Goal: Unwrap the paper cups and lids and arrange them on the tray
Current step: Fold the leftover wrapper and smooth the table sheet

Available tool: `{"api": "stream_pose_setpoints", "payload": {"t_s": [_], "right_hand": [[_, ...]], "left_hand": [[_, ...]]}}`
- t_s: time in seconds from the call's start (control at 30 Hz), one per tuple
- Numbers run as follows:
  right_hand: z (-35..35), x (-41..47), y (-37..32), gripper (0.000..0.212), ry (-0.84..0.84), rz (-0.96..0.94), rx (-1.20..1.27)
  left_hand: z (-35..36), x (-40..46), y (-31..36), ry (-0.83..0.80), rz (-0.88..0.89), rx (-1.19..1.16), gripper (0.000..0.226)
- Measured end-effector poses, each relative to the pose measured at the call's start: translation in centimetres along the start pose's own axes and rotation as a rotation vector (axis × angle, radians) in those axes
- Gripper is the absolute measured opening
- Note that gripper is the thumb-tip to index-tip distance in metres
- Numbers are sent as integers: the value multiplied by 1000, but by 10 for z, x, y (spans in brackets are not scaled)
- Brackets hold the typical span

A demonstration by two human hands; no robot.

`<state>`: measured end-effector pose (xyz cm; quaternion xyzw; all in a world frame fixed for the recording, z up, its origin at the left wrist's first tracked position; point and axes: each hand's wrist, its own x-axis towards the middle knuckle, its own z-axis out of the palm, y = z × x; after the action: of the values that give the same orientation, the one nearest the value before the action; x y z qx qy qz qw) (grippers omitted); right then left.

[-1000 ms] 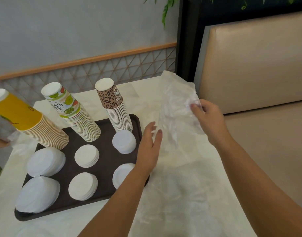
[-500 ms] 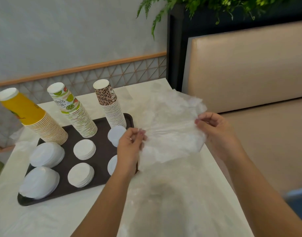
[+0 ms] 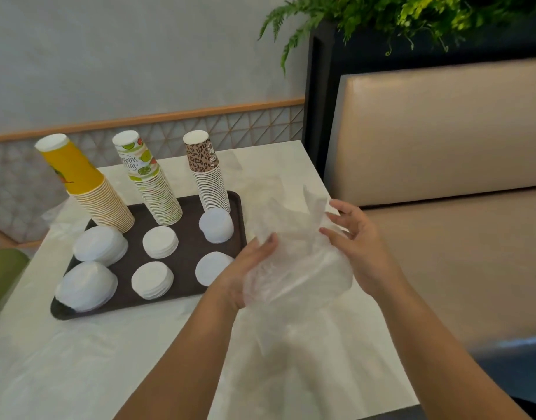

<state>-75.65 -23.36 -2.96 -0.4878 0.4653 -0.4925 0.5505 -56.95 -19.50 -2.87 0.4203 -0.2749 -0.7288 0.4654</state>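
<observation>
A dark brown tray (image 3: 187,207) sits on the white table. At its back stand three upside-down cup stacks: yellow (image 3: 87,189), lime-print (image 3: 148,180) and leopard-print (image 3: 207,174). Several stacks of white lids (image 3: 160,241) lie in front of them. To the right of the tray, a crumpled clear plastic wrap (image 3: 297,262) is bunched between my hands. My left hand (image 3: 245,271) cups its left side, partly hidden behind the plastic. My right hand (image 3: 357,247) grips its right side with the fingers spread.
More clear plastic sheeting (image 3: 291,359) lies flat on the table (image 3: 109,353) under my arms. A beige padded bench (image 3: 442,131) runs along the right edge, with a dark planter of ferns (image 3: 381,16) behind it. The wall is close behind the tray.
The wrap, first held up by my right hand alone, was then stretched between both hands. Now my hands have come closer together and gathered it into a bunch.
</observation>
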Motion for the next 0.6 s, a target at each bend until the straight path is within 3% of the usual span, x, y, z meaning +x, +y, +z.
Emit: {"api": "stream_pose_setpoints", "payload": {"t_s": [0.1,0.13,0.2,0.27,0.33,0.47,0.6], "right_hand": [[2,-7,0,12,-41,-52,-93],[1,-9,2,19,-17,-85,-139],[-3,-12,4,30,50,-110,-130],[-8,-15,4,23,133,-104,-79],[-13,-16,11,16,186,-51,-52],[-30,-23,37,9,299,22,-103],[-35,-38,49,12,314,62,-86]], "left_hand": [[7,-3,-7,-14,68,220,14],[9,-6,-8,30,83,244,8],[2,-10,-8,94,102,161,13],[-12,-12,-8,124,56,-26,25],[-25,-16,-8,144,66,-94,25],[-51,-29,-13,268,195,8,39],[-68,-37,-23,412,160,370,37]]}}
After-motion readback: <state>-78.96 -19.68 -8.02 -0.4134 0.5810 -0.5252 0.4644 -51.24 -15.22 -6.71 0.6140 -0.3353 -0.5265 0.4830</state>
